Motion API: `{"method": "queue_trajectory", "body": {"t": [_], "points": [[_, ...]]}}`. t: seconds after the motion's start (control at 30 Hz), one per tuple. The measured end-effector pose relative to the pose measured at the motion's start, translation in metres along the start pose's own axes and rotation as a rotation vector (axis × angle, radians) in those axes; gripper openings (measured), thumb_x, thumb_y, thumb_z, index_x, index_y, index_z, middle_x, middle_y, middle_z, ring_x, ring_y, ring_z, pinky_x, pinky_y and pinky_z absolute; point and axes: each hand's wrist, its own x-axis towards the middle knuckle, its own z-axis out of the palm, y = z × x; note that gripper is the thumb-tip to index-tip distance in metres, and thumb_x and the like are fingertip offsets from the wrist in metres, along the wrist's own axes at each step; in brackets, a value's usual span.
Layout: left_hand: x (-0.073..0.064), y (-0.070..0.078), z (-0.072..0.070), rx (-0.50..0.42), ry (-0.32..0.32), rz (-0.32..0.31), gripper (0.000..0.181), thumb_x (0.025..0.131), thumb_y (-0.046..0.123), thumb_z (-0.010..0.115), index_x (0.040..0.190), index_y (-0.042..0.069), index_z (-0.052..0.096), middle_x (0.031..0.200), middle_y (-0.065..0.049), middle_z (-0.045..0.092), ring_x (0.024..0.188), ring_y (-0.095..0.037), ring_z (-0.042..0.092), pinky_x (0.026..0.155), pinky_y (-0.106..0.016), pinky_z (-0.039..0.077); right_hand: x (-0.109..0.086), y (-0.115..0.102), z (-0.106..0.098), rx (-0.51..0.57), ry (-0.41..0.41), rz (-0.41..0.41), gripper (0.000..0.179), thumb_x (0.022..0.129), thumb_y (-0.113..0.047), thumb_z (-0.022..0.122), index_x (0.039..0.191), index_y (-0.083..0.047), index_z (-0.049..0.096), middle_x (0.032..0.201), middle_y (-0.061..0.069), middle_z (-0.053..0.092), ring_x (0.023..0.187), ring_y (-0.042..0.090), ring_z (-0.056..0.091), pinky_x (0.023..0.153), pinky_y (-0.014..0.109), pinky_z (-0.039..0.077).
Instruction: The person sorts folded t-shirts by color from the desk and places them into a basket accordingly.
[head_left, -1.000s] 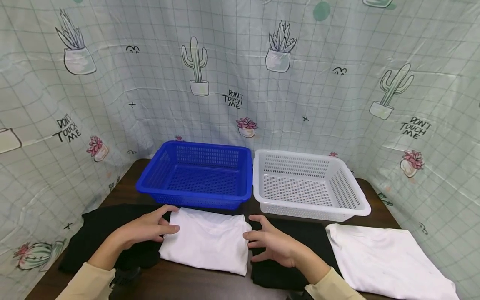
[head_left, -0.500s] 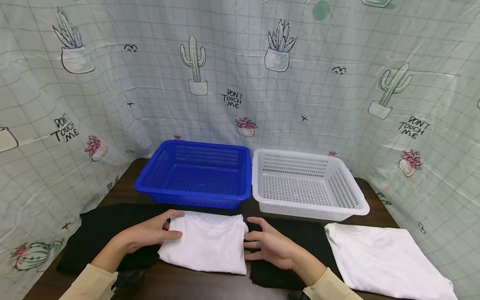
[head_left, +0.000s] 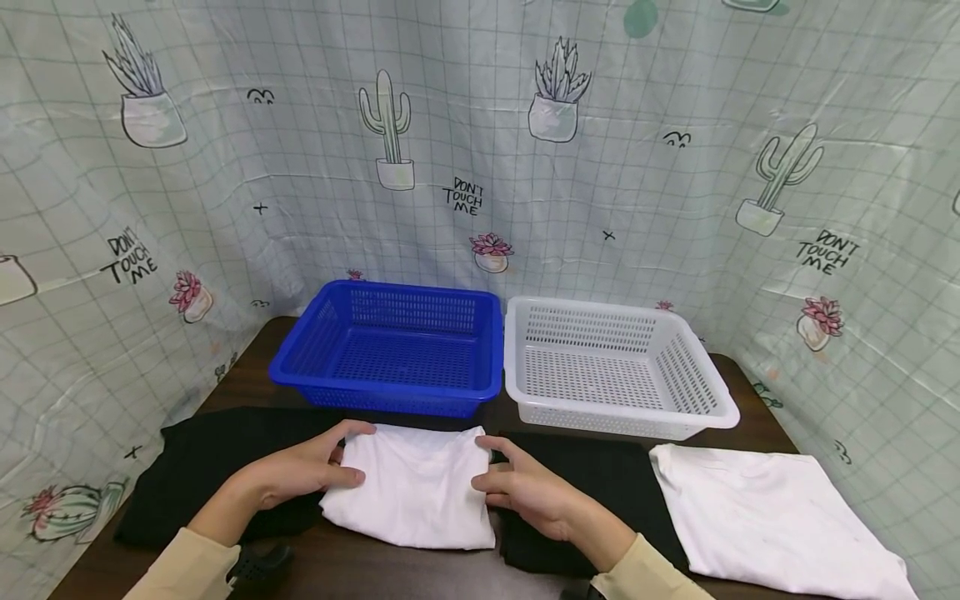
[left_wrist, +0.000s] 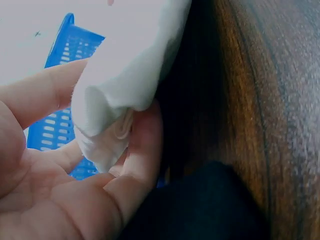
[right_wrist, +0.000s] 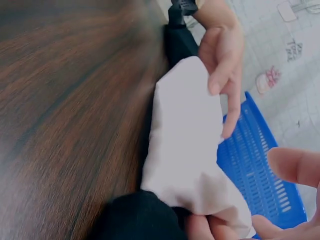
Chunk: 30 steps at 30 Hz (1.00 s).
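A folded white T-shirt is in the middle of the head view, its neckline toward the baskets. At its left side my left hand holds the edge; the left wrist view has the cloth fold between the digits. My right hand grips the opposite edge, with fingertips tucked beneath the cloth in the right wrist view, one digit standing clear of it. Dark cloth lies on either side: a black garment by the left forearm and a folded black garment partly behind the right hand.
Behind the T-shirt stand a blue basket and, to its right, a white basket, both without contents. Another folded white garment lies at the far right of the dark wooden table. A patterned curtain encloses the back and sides.
The right hand has closed in from beside the T-shirt onto its right edge. My left hand has shifted slightly right over the left edge. The baskets and other garments stay put.
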Motion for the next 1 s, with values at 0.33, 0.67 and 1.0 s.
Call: {"method": "queue_trajectory", "body": {"t": [0.33,0.67,1.0], "points": [[0.001,0.002,0.003,-0.034,0.019,0.006,0.075,0.103,0.016,0.071,0.163,0.006,0.027,0.159,-0.026,0.025,0.138,-0.04,0.041,0.105,-0.046,0.049,0.015,0.01,0.006,0.059,0.006,-0.023,0.082,0.096,-0.004,0.072,0.165,-0.013,0.029,0.132,0.024,0.058,0.111,0.026,0.065,0.098,0.042,0.056],[0.005,0.0,0.007,-0.039,-0.002,0.014,0.075,0.103,0.02,0.071,0.163,0.008,0.028,0.165,-0.023,0.018,0.147,-0.042,0.028,0.115,-0.052,0.037,0.024,0.015,0.017,0.014,0.053,-0.095,0.084,0.09,0.005,0.075,0.163,-0.009,0.035,0.139,0.022,0.055,0.117,0.026,0.061,0.097,0.042,0.053],[0.01,0.001,0.012,-0.085,-0.015,0.037,0.072,0.102,0.016,0.072,0.161,0.008,0.031,0.163,-0.024,0.022,0.142,-0.039,0.035,0.105,-0.041,0.046,0.03,0.016,0.019,0.009,0.065,-0.129,0.081,0.091,0.005,0.074,0.162,-0.01,0.036,0.138,0.023,0.051,0.111,0.027,0.064,0.089,0.041,0.058]]}}
